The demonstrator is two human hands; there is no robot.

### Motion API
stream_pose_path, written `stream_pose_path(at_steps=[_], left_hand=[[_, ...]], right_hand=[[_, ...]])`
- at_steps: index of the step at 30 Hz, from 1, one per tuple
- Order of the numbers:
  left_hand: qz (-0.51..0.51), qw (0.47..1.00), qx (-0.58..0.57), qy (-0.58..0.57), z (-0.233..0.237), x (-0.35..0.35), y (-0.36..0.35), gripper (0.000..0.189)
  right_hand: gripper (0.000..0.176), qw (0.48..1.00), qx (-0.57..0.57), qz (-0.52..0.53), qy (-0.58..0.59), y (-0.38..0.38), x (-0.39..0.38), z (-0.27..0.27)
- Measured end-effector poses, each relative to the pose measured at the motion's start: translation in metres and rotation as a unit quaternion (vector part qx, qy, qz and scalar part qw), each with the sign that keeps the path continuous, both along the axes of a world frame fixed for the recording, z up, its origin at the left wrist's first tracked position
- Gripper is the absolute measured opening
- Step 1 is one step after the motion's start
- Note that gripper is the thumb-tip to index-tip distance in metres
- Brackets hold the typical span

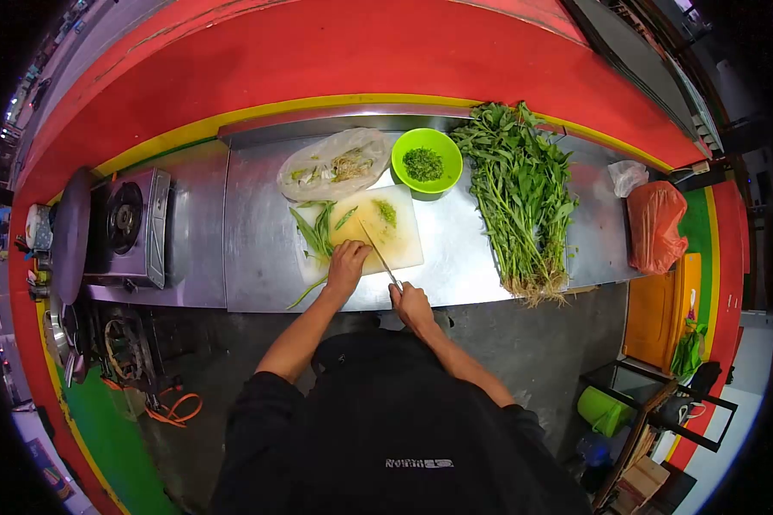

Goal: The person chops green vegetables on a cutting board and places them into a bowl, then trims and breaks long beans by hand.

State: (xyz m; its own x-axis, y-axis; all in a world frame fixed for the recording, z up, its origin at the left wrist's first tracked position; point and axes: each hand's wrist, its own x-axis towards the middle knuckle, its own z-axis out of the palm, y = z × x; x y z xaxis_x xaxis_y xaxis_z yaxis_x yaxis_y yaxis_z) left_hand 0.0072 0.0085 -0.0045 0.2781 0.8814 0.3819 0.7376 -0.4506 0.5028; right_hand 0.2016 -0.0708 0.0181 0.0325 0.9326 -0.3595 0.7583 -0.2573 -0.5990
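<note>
My right hand [414,305] grips the handle of a knife [381,254], whose blade slants over a white cutting board [408,243]. Left of the blade, my left hand [348,264] rests on the board with its fingers curled down on leafy greens; the part under the fingers is hidden. More loose leaves [316,230] lie against that hand at the board's left side. A small heap of chopped greens [386,212] sits toward the board's far side. Just behind the board stands a bright green bowl [454,163] with finely chopped greens [423,164] in it.
A clear plastic bag [331,165] with plant scraps lies behind the board. Right of the bowl is a large bunch of leafy stalks with roots [524,197]. A gas stove [129,225] stands at the left, an orange-red bag [657,225] at the right end.
</note>
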Motion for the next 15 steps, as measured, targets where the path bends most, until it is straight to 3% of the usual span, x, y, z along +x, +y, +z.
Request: stream_pose_path(at_steps=[15], left_hand=[[0.0, 1.0, -0.012, 0.006, 0.01, 0.0, -0.003, 0.024]], right_hand=[[0.046, 1.0, 0.003, 0.006, 0.001, 0.01, -0.009, -0.001]])
